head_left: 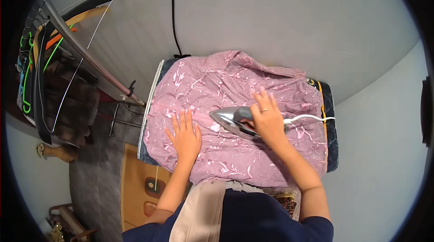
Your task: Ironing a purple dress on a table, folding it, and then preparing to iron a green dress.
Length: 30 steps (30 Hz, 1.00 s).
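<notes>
A pink garment (208, 88) with a pale flowering-branch pattern lies spread over the ironing board (332, 129), its cloth lightly wrinkled. My left hand (184, 137) rests flat on the garment's left part, fingers spread, holding nothing. Flat on the cloth, right of that hand, sits a steam iron (229, 119) with a grey body, its tip pointing left. My right hand (268, 121) is over the iron's handle, palm on it, with the fingers reaching out past its far side. The hand hides most of the handle. A white cord (307, 117) runs from the iron to the right.
A metal rack (92, 56) with several hangers (40, 83) stands at the left. Behind the board is a grey wall (294, 16) with a black cable (173, 16). At the lower left are a vase (61, 152) and a wooden surface (133, 183).
</notes>
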Motion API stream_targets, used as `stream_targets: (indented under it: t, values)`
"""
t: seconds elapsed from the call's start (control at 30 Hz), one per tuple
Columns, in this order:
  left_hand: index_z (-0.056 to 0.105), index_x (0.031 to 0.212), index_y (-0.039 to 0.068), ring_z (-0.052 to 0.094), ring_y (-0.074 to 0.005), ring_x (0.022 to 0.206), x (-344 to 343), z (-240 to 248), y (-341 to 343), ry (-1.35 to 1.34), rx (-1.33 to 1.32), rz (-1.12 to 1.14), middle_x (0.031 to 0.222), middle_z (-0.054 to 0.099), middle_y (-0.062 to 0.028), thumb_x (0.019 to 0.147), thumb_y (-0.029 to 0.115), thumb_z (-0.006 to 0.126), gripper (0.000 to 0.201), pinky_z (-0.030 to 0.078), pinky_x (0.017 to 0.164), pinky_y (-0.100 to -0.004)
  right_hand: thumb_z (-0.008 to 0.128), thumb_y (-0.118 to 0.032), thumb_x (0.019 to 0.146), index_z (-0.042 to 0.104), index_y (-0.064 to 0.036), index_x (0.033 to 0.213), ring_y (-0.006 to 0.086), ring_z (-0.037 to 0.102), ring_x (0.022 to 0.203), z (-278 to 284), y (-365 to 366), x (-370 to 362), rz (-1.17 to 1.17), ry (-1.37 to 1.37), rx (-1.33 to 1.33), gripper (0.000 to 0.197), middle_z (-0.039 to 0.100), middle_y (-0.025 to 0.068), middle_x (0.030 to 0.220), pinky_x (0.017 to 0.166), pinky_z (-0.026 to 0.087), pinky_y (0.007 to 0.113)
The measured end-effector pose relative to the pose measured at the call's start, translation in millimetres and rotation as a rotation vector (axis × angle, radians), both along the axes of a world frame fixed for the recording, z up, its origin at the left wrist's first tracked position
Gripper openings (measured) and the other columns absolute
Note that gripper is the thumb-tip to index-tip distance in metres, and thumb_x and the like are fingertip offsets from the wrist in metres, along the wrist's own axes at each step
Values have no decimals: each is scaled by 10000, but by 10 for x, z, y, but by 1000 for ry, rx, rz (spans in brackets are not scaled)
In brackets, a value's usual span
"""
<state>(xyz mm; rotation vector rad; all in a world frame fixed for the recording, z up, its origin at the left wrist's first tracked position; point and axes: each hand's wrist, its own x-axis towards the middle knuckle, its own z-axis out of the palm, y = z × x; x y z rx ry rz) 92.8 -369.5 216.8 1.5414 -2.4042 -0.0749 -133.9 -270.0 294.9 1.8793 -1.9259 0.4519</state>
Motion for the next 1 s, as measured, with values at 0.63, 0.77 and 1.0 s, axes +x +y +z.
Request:
stream_targets:
  t: [0.63, 0.77, 1.0]
  values:
    - [367, 1428, 166, 248, -348, 1389, -20, 34, 0, 2, 13, -21, 1486, 343, -72, 922, 303, 459, 532, 174, 1064, -645, 650, -463, 780, 569, -25, 927, 366, 414, 1283, -67, -821, -512, -231, 99, -79, 469, 546, 155, 1214, 1073, 276, 538]
    - [371, 1424, 159, 253, -352, 1386, 13, 5, 5, 9, 4, -15, 1481, 348, -76, 916, 296, 467, 535, 178, 1063, -643, 674, -442, 765, 567, -28, 945, 377, 436, 1257, -61, -730, -591, -187, 66, -83, 463, 543, 157, 1208, 1068, 294, 533]
    - [361, 1434, 162, 236, -349, 1397, -7, 15, -4, 11, 49, -23, 1499, 325, -72, 909, 298, 464, 553, 139, 1059, -662, 726, -412, 739, 591, -20, 941, 413, 445, 1236, -16, -91, -1007, -181, 32, -34, 462, 557, 187, 1172, 1044, 326, 540]
